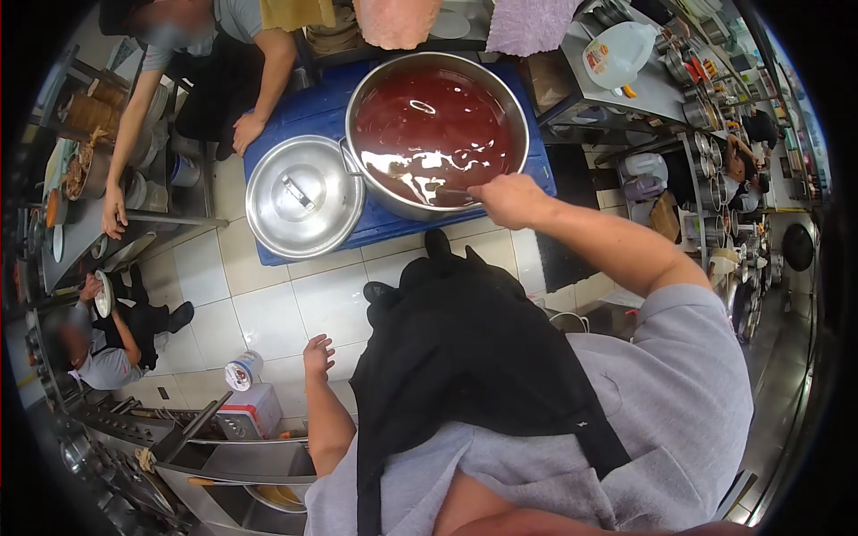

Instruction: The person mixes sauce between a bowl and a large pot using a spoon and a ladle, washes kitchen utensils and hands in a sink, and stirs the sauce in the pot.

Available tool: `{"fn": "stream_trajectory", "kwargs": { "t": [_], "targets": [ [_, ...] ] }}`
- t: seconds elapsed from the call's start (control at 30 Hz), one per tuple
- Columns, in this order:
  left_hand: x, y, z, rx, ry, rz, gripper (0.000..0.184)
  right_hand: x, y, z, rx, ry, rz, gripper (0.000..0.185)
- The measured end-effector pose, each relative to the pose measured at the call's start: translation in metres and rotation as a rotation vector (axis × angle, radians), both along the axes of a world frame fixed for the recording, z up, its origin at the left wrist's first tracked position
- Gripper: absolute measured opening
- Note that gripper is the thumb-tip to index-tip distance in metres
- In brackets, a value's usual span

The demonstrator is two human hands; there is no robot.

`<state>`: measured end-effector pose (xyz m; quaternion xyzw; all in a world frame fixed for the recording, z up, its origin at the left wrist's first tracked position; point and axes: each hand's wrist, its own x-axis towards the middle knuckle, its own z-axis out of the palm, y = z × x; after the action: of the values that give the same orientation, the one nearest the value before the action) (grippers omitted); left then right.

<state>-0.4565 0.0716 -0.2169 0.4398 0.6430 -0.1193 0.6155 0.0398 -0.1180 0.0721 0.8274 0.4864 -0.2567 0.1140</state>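
A big steel stockpot [525,134] filled with dark red liquid [429,116] stands on a blue surface. At its near right rim, my right hand [511,201] is closed around the handle of a utensil [454,191]. The utensil's far end is sunk in the liquid, so its kind is hidden. Left of the pot, a round metal lid [304,198] with a bar handle lies on the same blue surface. My left hand [319,355] hangs over the tiled floor with its fingers loosely apart, holding nothing.
A co-worker [223,54] leans a hand on the blue top [308,107] at upper left. Another person [112,335] at left holds a white plate [104,296]. A plastic jug [618,55] stands on the right-hand metal table. A white tub [242,370] sits near my left hand.
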Motion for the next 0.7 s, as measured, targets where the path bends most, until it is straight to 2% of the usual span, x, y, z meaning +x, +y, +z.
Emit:
{"fn": "stream_trajectory", "kwargs": {
  "t": [0.2,0.37,0.53,0.7],
  "targets": [
    [0.025,-0.004,0.002,-0.007,-0.031,-0.032,0.039,0.001,0.027,-0.024,0.049,-0.021,-0.013,0.038],
    [0.041,-0.001,0.005,-0.005,-0.043,-0.07,0.038,0.048,0.041,-0.072,0.072,-0.176,-0.048,0.043],
    [0.054,0.009,0.009,0.014,-0.045,-0.101,0.034,0.089,0.028,-0.072,-0.009,-0.2,-0.222,0.04],
    [0.055,0.012,0.009,0.027,-0.081,-0.073,0.037,0.121,-0.005,-0.054,-0.056,-0.201,-0.211,0.034]
  ]
}}
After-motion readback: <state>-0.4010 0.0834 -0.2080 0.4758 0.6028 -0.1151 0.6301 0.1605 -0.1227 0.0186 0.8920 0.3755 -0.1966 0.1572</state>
